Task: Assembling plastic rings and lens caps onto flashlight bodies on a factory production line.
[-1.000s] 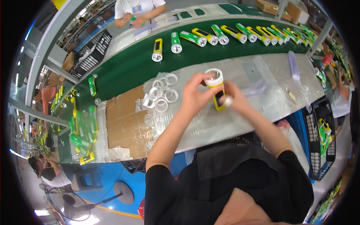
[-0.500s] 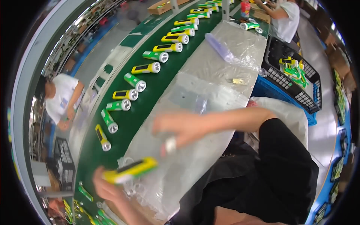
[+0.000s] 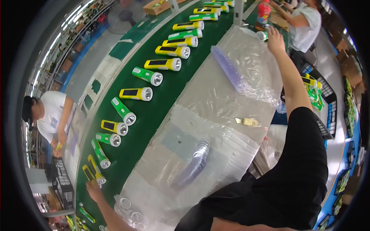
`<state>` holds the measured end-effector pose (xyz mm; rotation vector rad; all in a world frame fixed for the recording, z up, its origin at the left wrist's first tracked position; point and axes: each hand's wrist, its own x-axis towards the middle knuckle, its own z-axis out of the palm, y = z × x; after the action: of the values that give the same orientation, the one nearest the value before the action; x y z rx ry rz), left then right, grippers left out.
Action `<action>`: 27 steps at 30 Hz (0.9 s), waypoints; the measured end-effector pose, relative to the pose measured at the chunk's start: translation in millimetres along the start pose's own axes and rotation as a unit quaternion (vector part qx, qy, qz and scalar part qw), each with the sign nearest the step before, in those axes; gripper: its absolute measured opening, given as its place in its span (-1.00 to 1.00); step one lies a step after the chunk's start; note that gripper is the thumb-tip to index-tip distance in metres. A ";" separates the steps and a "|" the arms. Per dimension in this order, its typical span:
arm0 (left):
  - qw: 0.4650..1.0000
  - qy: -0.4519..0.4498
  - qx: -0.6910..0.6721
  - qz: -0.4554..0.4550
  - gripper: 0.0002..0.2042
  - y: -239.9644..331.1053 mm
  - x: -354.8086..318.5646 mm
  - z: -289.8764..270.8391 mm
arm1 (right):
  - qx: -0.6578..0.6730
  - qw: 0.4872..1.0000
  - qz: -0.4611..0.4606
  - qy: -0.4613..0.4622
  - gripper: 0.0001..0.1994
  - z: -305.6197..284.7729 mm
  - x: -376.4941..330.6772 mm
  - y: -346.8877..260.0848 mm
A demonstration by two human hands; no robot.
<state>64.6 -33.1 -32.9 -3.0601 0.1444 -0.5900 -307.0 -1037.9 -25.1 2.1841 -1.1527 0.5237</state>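
Two arms spread wide along the green belt [image 3: 154, 111]: your left hand [image 3: 93, 189] sets a yellow torch [image 3: 93, 174] at the near end of a row, while your right hand [image 3: 275, 35] stretches far out to a loose torch head [image 3: 262, 35] beside a red bottle [image 3: 263, 11]. Your left fingers look closed around the torch's tail, though the grip is partly hidden at the belt's edge. Your right fingers lie together, curled over the silver head just ahead of their tips; whether they clamp it, I cannot tell. Ahead of your left fingers the torches [image 3: 146, 93] lie side by side, lenses turned toward you, likely so each can be checked at a glance. Between your hands, clear plastic sheeting [image 3: 216, 100] covers the bench, seemingly to guard parts from scratches. A stack of clear lenses [image 3: 194, 161] rests on it, and white rings [image 3: 131, 210] sit just right of your left wrist, within reach.
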 end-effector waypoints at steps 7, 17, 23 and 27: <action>1.000 0.004 0.026 0.003 -0.53 -4.3 -5.8 -55.2 | 0.087 0.990 -0.022 -0.108 -0.38 37.5 16.1 8.1; 0.870 0.023 -0.472 0.143 -0.68 247.2 -53.8 -164.6 | 0.677 0.690 0.092 0.237 -0.47 -130.0 -2.4 47.0; 0.616 -0.131 -0.698 0.342 -0.47 408.4 -157.5 -244.3 | 0.969 0.207 0.041 -0.126 -0.32 -306.9 -148.4 -43.6; 0.493 -0.247 -0.758 0.349 -0.15 428.2 -209.6 -238.7 | 0.887 0.029 0.021 -0.461 -0.27 -383.5 -260.6 -108.1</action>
<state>-255.0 -440.4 94.5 -3.1902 3.0882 1.1457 -381.8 -577.1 68.4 -0.7681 -0.0107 -0.0362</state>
